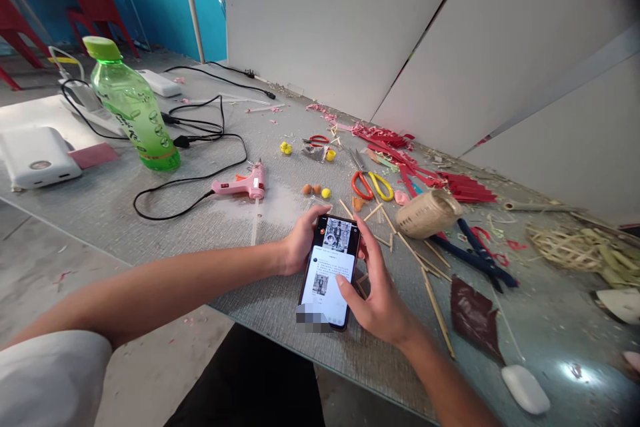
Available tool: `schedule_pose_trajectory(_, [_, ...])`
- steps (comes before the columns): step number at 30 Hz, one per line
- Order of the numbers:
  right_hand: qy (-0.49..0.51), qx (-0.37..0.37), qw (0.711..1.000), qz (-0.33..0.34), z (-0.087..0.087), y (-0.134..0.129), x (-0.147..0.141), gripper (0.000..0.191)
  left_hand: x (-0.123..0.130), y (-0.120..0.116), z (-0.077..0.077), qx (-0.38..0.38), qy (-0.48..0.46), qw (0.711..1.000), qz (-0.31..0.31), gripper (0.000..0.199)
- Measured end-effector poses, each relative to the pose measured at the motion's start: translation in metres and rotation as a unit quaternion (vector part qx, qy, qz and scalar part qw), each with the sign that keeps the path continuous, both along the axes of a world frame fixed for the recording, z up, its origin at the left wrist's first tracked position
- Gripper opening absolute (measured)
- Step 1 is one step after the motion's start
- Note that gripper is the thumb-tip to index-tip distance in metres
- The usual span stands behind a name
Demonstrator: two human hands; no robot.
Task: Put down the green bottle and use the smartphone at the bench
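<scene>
white sleeve point(55, 380) fronts phone point(327, 257), scrap-strewn grey table point(195, 240) and blue wall point(155, 0).

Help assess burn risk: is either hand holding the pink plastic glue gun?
No, the glue gun lies untouched; the left hand and right hand hold a black smartphone.

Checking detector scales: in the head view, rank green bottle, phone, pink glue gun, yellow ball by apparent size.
1. Green bottle and phone: too close to rank
2. Pink glue gun
3. Yellow ball

head view; worn on head; faces forward, down; tabletop point(165, 232) close below
</scene>
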State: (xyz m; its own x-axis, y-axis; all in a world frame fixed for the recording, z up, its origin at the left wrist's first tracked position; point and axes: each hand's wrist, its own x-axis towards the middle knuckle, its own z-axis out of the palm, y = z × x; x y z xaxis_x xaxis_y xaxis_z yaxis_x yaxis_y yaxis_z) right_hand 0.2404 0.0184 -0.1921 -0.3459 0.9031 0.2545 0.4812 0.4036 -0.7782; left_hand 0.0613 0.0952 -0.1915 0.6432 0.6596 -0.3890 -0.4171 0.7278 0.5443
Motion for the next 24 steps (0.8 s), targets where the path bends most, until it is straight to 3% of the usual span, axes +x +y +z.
schedule_pose_trajectory(17, [0.067,-0.047,0.996,0.028,-0.0017,0.0002,0.0062,0.075,0.0002,0.0006,0.0007,-0.027,0.006,1.000,0.007,0.060])
schedule_pose_trajectory(24, [0.120,-0.034,0.992,0.013,0.0002,0.0025,0.0031,0.072,-0.0009,0.0016,-0.0008,-0.010,-0.009,1.000,-0.012,0.068])
